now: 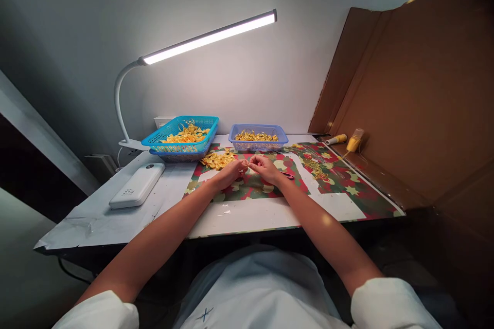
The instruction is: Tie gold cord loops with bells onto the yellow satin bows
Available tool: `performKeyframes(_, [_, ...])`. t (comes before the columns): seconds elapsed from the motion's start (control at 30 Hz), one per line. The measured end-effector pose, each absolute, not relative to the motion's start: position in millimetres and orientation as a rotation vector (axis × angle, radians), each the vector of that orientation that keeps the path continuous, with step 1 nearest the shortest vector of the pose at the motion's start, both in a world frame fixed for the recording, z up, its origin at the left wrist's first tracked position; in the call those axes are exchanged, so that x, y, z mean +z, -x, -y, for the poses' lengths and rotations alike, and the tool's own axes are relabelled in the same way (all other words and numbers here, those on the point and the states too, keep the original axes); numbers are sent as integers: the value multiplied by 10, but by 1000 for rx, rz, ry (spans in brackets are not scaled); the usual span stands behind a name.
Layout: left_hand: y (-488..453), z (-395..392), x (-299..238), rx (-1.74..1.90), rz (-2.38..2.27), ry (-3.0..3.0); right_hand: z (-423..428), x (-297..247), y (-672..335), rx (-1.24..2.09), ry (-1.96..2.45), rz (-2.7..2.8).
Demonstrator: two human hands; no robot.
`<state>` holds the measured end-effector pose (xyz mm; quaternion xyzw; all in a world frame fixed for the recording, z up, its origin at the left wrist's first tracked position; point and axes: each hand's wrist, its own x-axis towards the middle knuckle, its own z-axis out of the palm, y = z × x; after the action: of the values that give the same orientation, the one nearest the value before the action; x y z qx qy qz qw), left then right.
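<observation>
I take the lilac basket (258, 139) as my landmark. It sits at the back of the table (116, 216), against the wall, and holds a shallow layer of small golden pieces. Just left of it stands a blue basket (180, 136), stacked on a second one, heaped with yellow-orange bows and a few gold loops. In front of the gap between them, a loose pile of yellow bows (218, 159) lies straight on the patterned mat (339, 177).

Directly in front of the lilac basket, my left hand (231, 172) and right hand (266, 167) meet fingertip to fingertip, both pinched shut on a small gold piece (247, 164); it is too tiny for me to say exactly what it is, possibly a thin wire or ribbon. Something small and reddish lies on the mat just right of my right hand.

Far right of the lilac basket, by the cardboard wall (417, 103), are a yellow spool (354, 140) and a tube-like tool (336, 139), with a gold strand (316, 168) on the mat between them and my hands. Well left of it, a white flat case (137, 185) rests near the lamp (127, 92) base.

The near table edge runs below my forearms, with bare mat and white surface between it and my hands. The cardboard closes off the right side; the left side stays open past the case.
</observation>
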<state>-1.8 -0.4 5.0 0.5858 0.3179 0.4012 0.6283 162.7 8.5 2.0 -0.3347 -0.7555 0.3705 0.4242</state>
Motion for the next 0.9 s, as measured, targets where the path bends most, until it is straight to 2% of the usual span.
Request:
performKeyframes(0.13, [16,11,59,930,-728,-1331,-89,-14,-1582,860,857,1872])
performKeyframes(0.43, [24,-31,35,1024,-794,-1309,-11,-18,-1553,377,865,1980])
performKeyframes(0.73, [60,-65,-33,1005,-819,-1474,14,19,-1557,267,974,2023])
performKeyframes(0.9, [95,-70,21,1096,-909,-1508,3,48,-1627,368,963,1995])
